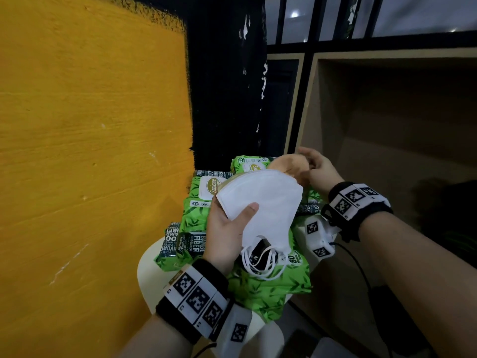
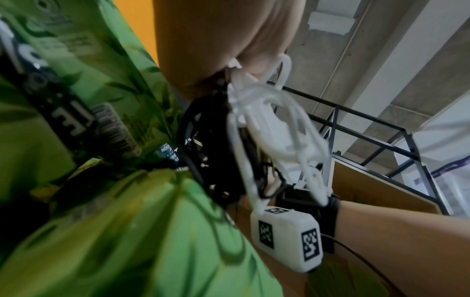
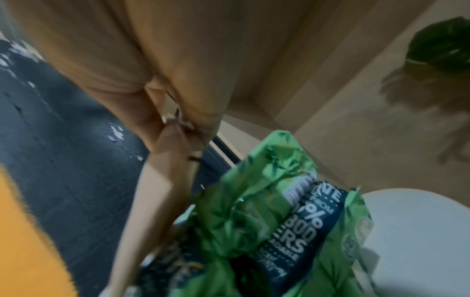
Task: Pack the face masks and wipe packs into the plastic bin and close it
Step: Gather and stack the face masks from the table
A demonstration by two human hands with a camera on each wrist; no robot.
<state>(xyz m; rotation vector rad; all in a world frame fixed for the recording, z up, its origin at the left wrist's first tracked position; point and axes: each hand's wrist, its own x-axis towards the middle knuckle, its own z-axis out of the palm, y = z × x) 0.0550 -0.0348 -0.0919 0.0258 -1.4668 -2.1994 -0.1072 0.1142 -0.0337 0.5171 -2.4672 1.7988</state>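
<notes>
My left hand (image 1: 236,223) holds a stack of white face masks (image 1: 265,200), thumb on top, over the pile of wipe packs. White ear loops (image 2: 267,130) and some black loops (image 2: 201,144) dangle from the stack. At the far end of the stack my right hand (image 1: 311,167) pinches the edge of a tan face mask (image 1: 289,165); the pinching fingers (image 3: 178,124) show in the right wrist view. Several green wipe packs (image 1: 196,210) lie heaped under both hands, close up at wipe packs (image 2: 127,231) and wipe packs (image 3: 267,211). No plastic bin is in view.
The packs sit on a white rounded stool (image 1: 147,270), stool (image 3: 419,231). A yellow wall (image 1: 90,151) stands close on the left and a black wall (image 1: 224,86) behind. A wooden open shelf cubby (image 1: 387,120) is on the right.
</notes>
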